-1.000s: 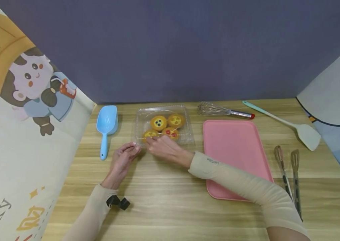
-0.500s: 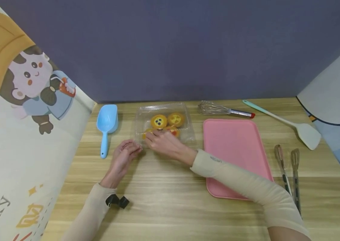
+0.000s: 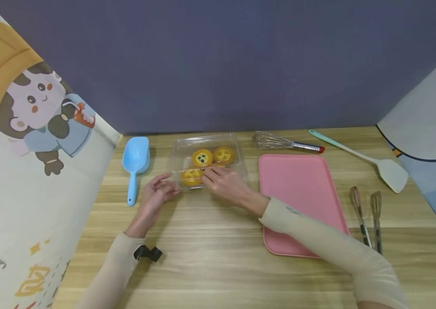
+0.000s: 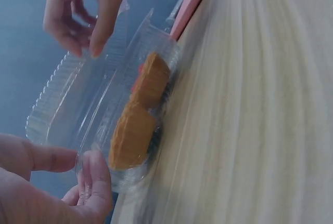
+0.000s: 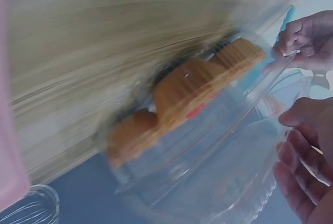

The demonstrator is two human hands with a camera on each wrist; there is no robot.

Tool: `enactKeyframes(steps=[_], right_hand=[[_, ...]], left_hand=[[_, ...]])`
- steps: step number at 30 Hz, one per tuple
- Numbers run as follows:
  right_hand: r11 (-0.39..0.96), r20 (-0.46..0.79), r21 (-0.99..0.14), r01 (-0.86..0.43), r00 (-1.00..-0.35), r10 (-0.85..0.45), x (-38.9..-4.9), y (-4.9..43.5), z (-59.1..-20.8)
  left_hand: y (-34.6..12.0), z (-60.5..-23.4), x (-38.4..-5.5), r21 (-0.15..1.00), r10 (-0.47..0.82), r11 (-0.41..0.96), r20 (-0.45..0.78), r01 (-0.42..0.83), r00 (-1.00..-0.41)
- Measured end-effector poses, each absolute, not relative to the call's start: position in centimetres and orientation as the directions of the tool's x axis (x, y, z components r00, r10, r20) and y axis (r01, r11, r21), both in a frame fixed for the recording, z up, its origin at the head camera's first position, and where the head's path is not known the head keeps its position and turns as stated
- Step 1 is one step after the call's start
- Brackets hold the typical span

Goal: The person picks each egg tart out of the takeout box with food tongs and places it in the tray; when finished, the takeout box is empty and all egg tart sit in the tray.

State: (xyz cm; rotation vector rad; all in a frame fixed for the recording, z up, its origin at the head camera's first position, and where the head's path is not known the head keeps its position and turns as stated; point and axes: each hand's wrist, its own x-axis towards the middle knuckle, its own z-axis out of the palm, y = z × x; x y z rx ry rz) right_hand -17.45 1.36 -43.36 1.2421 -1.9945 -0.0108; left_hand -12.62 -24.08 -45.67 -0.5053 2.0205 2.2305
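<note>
A clear plastic clamshell box (image 3: 244, 168) holds several egg tarts, with a blue-dotted tart (image 3: 202, 158) at the back. At its front left corner my left hand (image 3: 154, 196) pinches the plastic edge. My right hand (image 3: 226, 185) is at the front edge, thumb and fingertips on the lid (image 4: 52, 110), which slants up from the base in the left wrist view. Part of the tarts is covered by the right hand in the head view; a red-topped tart (image 4: 151, 81) shows from the side in the left wrist view.
A blue scoop (image 3: 136, 161) lies left of the box. To the right are a pink tray (image 3: 299, 184), a whisk (image 3: 287, 143), a pale spatula (image 3: 391, 174) and two metal utensils, a pair of tongs (image 3: 358, 206) and a slotted one (image 3: 377, 210). A dark wall stands behind.
My right hand has slid rightward along the box's front edge, uncovering the front left tart and covering the red-topped one. The left hand stays at the corner with slightly shifted fingers.
</note>
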Motion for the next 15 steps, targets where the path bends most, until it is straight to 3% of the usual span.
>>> enactKeyframes(steps=[15], right_hand=[[0.577, 0.624, 0.334, -0.745, -0.283, -0.728, -18.1, 5.8, -42.7]], left_hand=[[-24.6, -44.8, -15.3, 0.952, -0.132, 0.062, -0.291, -0.301, -0.948]])
